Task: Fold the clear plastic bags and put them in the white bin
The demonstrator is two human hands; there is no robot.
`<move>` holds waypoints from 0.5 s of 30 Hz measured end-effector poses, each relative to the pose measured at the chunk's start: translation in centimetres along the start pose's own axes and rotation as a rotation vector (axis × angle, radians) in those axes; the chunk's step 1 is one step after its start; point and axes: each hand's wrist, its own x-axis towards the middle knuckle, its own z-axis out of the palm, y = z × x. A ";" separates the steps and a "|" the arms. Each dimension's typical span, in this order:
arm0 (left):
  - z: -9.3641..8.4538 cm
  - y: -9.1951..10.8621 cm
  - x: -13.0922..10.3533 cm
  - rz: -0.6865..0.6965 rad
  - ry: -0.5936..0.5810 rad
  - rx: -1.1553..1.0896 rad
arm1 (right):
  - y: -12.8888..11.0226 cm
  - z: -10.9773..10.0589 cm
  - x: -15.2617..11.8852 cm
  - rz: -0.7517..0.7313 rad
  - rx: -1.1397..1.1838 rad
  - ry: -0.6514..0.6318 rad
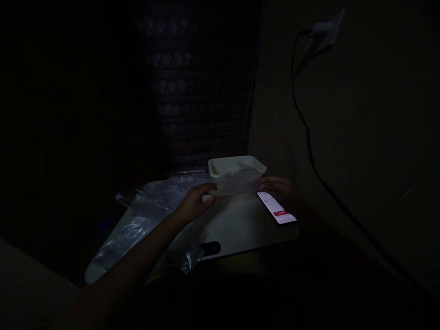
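The scene is very dark. A thin translucent plastic bag [237, 182] stretches between my hands, above the table's far part. My left hand [196, 201] grips its left end with thumb and fingers. At the right end, the fingertips of my right hand [275, 184] close on the plastic; the rest of that hand fades into shadow. Just behind the bag stands a white tray [237, 159] with a raised rim, partly covered by the plastic. Crumpled clear plastic wrap [151, 208] spreads over the table's left side, beside and under my left forearm.
A lit phone [277, 208] with a red button on its screen lies at the right of the pale table [237, 224]. Near the front edge is a dark oval slot [211, 248]. A black cable [309, 142] hangs from a wall outlet [325, 34] at the right.
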 end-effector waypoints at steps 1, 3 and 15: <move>0.4 -0.3 -0.5 0.038 -0.093 0.068 | 1.0 -0.4 -0.2 0.013 -0.049 -0.051; 1.4 -1.1 -1.3 0.075 -0.257 0.193 | 3.2 -1.0 -0.4 0.038 -0.154 -0.129; 3.5 -1.9 -3.1 -0.041 -0.631 0.208 | 8.7 -0.8 -1.4 -0.093 -0.690 -0.337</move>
